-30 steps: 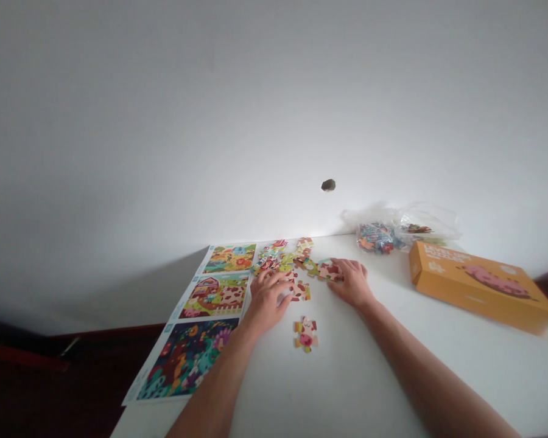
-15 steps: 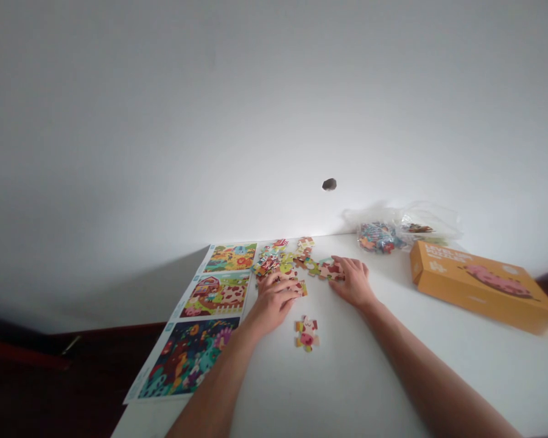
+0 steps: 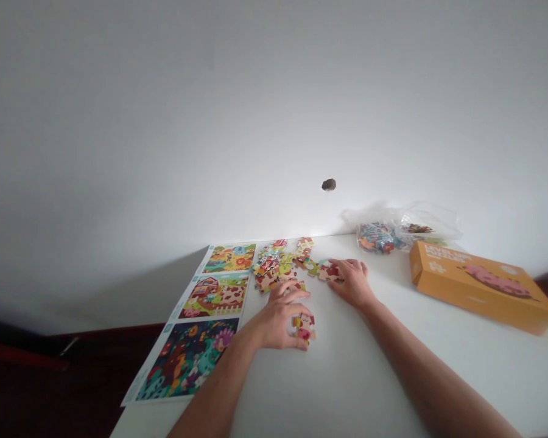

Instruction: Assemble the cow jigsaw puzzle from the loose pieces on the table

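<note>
Near the middle of the white table (image 3: 347,380), to the right of the printed picture sheet (image 3: 214,296), the cow-face puzzle piece (image 3: 305,328) lies picture side up between the thumb and forefinger of the left hand (image 3: 277,324). The forefinger arches over its far edge and the thumb reaches along its near edge, with the other fingers stretched out toward the loose pile of pieces (image 3: 269,264); whether the two tips actually pinch the card, I cannot tell. Farther off, the right hand (image 3: 355,287) is bent down with its fingertips at a brown-spotted piece (image 3: 327,271), which seems to sit against a greener piece on its left; the picture does not show whether those fingers grip it or merely rest there. For thin, flat card like this, a light hold at opposite edges looks best, since pressing on the face would probably just drag it along the smooth top. Care with the narrow tabs is sensible, as they could bend if squeezed. Steady, gentle pressure from the right fingertips should stop the spotted piece skidding, and the left hand's outstretched fingers are best held high enough to clear the pile.
</note>
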`<state>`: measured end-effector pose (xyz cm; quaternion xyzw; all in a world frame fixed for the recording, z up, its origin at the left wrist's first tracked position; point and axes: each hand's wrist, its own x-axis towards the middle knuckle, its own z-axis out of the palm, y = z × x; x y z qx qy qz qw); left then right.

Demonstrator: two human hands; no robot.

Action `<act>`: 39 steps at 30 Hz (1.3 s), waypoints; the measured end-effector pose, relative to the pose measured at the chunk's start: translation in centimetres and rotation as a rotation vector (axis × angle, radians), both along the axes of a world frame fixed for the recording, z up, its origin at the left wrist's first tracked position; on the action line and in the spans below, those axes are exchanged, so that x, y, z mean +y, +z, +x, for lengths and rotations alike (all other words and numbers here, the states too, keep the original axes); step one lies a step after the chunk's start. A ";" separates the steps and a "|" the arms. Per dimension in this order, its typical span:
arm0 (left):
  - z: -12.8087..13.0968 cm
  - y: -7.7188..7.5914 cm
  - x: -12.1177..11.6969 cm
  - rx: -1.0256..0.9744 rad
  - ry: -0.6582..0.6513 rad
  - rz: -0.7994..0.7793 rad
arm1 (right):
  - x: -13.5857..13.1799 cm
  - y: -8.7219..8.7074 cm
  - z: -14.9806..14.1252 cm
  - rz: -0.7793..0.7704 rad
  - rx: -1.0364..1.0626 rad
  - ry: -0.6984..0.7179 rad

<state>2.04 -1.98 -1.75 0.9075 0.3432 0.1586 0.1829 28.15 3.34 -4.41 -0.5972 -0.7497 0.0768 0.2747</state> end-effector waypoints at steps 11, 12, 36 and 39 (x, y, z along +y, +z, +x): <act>-1.2 0.3 0.2 0.001 0.057 0.034 | -2.3 3.1 -0.3 0.091 0.091 0.231; -1.3 0.3 0.3 -0.001 0.058 0.037 | -2.4 3.4 -0.3 0.088 0.103 0.250; -1.6 0.4 0.3 0.011 0.095 0.063 | -4.3 4.2 -1.6 -0.267 0.035 0.771; -1.5 0.5 0.4 -0.060 0.082 0.079 | -4.3 4.2 -1.6 -0.280 0.044 0.779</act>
